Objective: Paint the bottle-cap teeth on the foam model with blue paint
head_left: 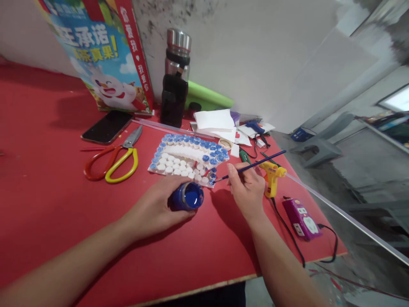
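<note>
My left hand [166,202] is wrapped round a small jar of blue paint [192,196], tilted so that its mouth faces me. A thin dark-blue paintbrush [252,165] is pinched in my right hand [247,189]. Its tip touches or nearly touches a cap at the near right corner of a white panel [149,169]. Rows of small round pieces that look like bottle caps cover this panel. Those along the far, left and right edges are painted blue, while the ones in the middle [174,165] are white. A plain white strip runs between them.
Scissors [128,145] with red and yellow handles and a black phone [107,126] lie left. Behind stand a dark bottle [175,81] and a printed box [111,64]. At right are a yellow glue gun [271,177] with a long stick, a purple power box [302,218] and cords.
</note>
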### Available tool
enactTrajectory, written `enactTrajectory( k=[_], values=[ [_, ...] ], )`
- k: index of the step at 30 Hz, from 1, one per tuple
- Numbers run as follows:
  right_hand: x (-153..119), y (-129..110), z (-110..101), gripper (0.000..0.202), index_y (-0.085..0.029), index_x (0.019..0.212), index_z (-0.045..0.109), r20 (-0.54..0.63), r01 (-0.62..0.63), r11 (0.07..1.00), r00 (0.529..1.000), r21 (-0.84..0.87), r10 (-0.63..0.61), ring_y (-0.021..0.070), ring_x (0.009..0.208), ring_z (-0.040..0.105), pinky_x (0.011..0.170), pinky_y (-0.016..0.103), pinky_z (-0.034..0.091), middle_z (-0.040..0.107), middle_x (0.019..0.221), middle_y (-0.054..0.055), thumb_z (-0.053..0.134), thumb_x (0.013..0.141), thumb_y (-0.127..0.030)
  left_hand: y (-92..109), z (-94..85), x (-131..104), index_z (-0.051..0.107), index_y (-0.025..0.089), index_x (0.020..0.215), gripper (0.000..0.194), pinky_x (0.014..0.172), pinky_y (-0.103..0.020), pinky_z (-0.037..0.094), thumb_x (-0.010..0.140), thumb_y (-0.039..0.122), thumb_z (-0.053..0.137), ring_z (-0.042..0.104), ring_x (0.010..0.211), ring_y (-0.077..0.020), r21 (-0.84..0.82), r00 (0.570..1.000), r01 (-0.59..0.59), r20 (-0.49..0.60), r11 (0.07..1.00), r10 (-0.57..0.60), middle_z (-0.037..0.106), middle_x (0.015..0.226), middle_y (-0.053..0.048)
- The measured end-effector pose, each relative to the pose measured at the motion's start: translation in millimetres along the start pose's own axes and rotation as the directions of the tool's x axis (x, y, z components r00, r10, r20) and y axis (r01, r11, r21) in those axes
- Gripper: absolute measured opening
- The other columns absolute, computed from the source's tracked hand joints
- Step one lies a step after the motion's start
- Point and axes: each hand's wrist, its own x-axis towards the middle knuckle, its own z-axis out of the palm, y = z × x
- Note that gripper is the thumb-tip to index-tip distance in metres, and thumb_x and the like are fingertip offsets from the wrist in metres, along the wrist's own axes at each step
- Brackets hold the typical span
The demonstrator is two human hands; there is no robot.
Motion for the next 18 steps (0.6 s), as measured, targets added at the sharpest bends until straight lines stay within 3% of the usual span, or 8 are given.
enactTrajectory(
  k=[18],
  values=[
    [-1.1, -1.5, -0.8, 0.025, -0.021, 0.081, 0.064, -0.011, 0.127, 0.988, 0.992, -0.087, -0.128, 0.0077, 0.044, 0.055, 0.049, 0.02, 0.043, 0.062, 0.057, -0.006, 0.065, 0.104, -0.03, -0.3, -1.1, -0.4, 0.065, 0.027, 0.134, 0.056, 0.101, -0.042, 0.057, 0.083, 0.037, 0.086, 0.07, 0.118, -0.0294, 0.003, 1.0, -0.017, 0.003, 1.0, 0.017, 0.074, 0.131, -0.006]
  ],
)
